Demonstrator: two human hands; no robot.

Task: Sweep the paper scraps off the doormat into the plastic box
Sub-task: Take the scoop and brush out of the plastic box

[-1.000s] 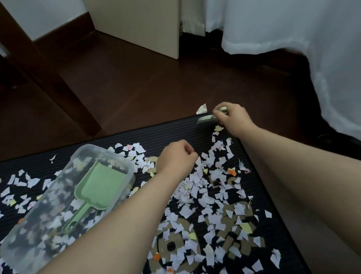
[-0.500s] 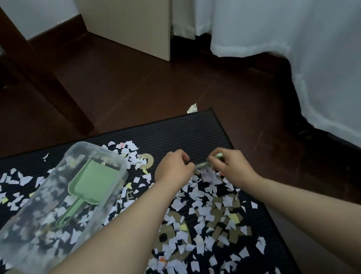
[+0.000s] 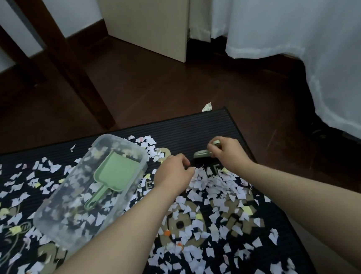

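A black doormat (image 3: pixel 209 125) with a gold pattern lies on the floor, strewn with paper scraps (image 3: pixel 206 219), mostly white. A clear plastic box (image 3: pixel 58 226) stands on its left half with scraps and a green dustpan (image 3: pixel 115 175) inside. My right hand (image 3: pixel 229 152) grips a small green brush (image 3: pixel 201 154) whose head rests on the mat's far right part. My left hand (image 3: pixel 174 174) is curled into a fist just left of the brush, against a heap of scraps.
Dark wooden floor surrounds the mat. One scrap (image 3: pixel 207 107) lies on the floor just beyond the mat's far edge. A dark wooden leg (image 3: pixel 77 65) stands at the back left, a beige panel (image 3: pixel 149 19) behind, and a white curtain (image 3: pixel 296 28) hangs on the right.
My right hand dragged the brush from the mat's far edge toward me, pushing scraps into a heap by my left hand, which stayed nearly still.
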